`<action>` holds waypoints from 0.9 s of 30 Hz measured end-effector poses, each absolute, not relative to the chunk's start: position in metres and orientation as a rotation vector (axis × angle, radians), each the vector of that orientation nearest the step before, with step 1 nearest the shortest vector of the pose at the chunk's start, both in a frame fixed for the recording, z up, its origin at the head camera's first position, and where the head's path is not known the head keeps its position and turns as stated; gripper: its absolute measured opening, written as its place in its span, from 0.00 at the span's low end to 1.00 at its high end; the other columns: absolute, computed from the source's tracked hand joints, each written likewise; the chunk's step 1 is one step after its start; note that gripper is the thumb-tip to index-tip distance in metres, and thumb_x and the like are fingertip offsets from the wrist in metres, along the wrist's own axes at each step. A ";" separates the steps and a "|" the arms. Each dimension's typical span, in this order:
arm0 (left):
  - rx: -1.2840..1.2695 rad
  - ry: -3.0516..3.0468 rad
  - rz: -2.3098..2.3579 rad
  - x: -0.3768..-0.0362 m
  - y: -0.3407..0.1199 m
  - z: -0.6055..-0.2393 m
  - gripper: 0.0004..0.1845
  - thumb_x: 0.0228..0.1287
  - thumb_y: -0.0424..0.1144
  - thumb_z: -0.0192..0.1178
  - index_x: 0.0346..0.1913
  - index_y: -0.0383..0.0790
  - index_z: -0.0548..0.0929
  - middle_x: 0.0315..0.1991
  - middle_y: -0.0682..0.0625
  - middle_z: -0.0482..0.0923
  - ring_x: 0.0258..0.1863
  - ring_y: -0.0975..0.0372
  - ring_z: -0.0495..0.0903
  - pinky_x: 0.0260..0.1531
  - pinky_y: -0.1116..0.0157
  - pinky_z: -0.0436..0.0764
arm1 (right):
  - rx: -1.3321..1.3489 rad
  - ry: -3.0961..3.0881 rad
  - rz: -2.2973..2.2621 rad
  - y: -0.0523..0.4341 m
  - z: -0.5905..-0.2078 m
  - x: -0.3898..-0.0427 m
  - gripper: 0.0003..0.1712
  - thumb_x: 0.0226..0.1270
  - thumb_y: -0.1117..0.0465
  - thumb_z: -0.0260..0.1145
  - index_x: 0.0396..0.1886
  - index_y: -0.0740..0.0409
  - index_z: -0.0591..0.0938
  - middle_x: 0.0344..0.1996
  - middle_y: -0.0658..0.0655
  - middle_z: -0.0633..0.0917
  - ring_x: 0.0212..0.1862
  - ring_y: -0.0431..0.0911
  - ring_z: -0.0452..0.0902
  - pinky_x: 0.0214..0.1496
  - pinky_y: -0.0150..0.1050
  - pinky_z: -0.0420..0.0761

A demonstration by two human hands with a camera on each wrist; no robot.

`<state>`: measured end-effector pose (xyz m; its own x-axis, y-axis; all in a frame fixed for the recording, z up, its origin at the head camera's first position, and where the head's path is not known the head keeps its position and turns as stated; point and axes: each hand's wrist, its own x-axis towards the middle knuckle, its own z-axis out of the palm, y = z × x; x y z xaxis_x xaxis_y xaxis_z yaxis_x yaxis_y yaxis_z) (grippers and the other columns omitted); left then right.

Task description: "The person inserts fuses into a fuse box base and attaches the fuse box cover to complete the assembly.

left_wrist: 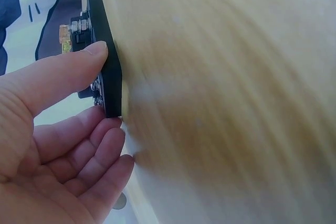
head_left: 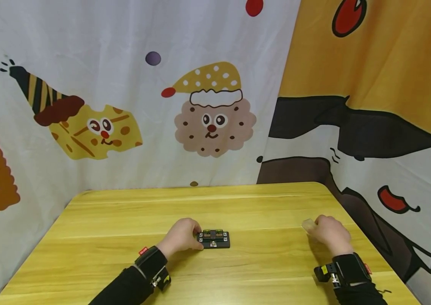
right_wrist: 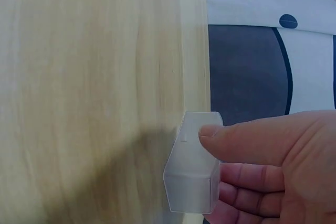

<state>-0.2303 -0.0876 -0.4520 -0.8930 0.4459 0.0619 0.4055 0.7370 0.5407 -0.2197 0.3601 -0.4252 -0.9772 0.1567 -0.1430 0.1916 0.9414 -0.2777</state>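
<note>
A small black fuse block [head_left: 215, 240] with metal terminals lies on the wooden table in front of me. My left hand [head_left: 181, 235] holds it by its left end. In the left wrist view the thumb presses on the edge of the black base [left_wrist: 111, 85], with the fingers curled at its end; orange and yellow fuses [left_wrist: 65, 35] show on top. Well off to the right, my right hand [head_left: 331, 234] pinches a clear plastic cover [right_wrist: 190, 169] between thumb and fingers. The cover is above the table, apart from the block.
The wooden table [head_left: 124, 216] reaches to a printed cloth curtain [head_left: 124, 84] at the back and on the right. Its right edge runs close beside my right hand. Both wrists wear black straps with small cameras.
</note>
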 end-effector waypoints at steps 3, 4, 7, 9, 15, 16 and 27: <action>0.694 2.859 0.864 -0.230 -0.088 -0.452 0.22 0.39 0.41 0.82 0.38 0.35 0.86 0.34 0.49 0.82 0.34 0.57 0.79 0.40 0.56 0.79 | 0.242 3.005 -0.414 0.357 -0.425 -0.221 0.26 0.63 0.51 0.69 0.49 0.70 0.80 0.38 0.67 0.80 0.37 0.57 0.75 0.35 0.54 0.74; 0.690 2.857 0.864 -0.230 -0.088 -0.451 0.22 0.39 0.41 0.82 0.39 0.35 0.86 0.34 0.49 0.82 0.34 0.57 0.79 0.40 0.56 0.79 | 0.227 3.015 -0.408 0.355 -0.425 -0.222 0.27 0.62 0.52 0.69 0.51 0.71 0.79 0.41 0.68 0.80 0.39 0.58 0.75 0.37 0.55 0.75; 0.687 2.856 0.863 -0.230 -0.088 -0.451 0.22 0.39 0.41 0.82 0.38 0.35 0.86 0.34 0.50 0.82 0.34 0.58 0.79 0.40 0.56 0.79 | 0.174 3.054 -0.401 0.348 -0.426 -0.224 0.28 0.62 0.53 0.69 0.54 0.69 0.79 0.44 0.68 0.80 0.43 0.59 0.77 0.40 0.58 0.75; 0.688 2.860 0.858 -0.230 -0.089 -0.452 0.22 0.39 0.41 0.83 0.38 0.36 0.87 0.33 0.50 0.81 0.34 0.58 0.78 0.39 0.57 0.79 | 0.128 3.086 -0.411 0.342 -0.426 -0.225 0.25 0.62 0.54 0.69 0.52 0.68 0.80 0.42 0.67 0.80 0.42 0.59 0.77 0.40 0.57 0.76; 0.681 2.864 0.848 -0.232 -0.089 -0.453 0.23 0.39 0.41 0.82 0.39 0.36 0.87 0.33 0.51 0.81 0.34 0.59 0.78 0.40 0.57 0.79 | -0.062 3.217 -0.399 0.315 -0.429 -0.228 0.21 0.61 0.58 0.72 0.48 0.69 0.83 0.39 0.65 0.82 0.41 0.60 0.79 0.43 0.57 0.78; 0.687 2.865 0.849 -0.233 -0.089 -0.453 0.23 0.39 0.41 0.82 0.39 0.36 0.87 0.33 0.51 0.81 0.34 0.59 0.78 0.39 0.57 0.79 | -0.091 3.232 -0.395 0.310 -0.429 -0.228 0.21 0.60 0.59 0.72 0.48 0.69 0.83 0.39 0.65 0.82 0.42 0.61 0.79 0.43 0.57 0.78; 0.695 2.866 0.853 -0.232 -0.088 -0.453 0.23 0.39 0.41 0.82 0.39 0.35 0.86 0.33 0.50 0.81 0.33 0.59 0.78 0.39 0.58 0.79 | -0.346 3.320 -0.461 0.262 -0.432 -0.230 0.18 0.57 0.61 0.75 0.45 0.65 0.85 0.38 0.61 0.83 0.40 0.56 0.80 0.42 0.52 0.79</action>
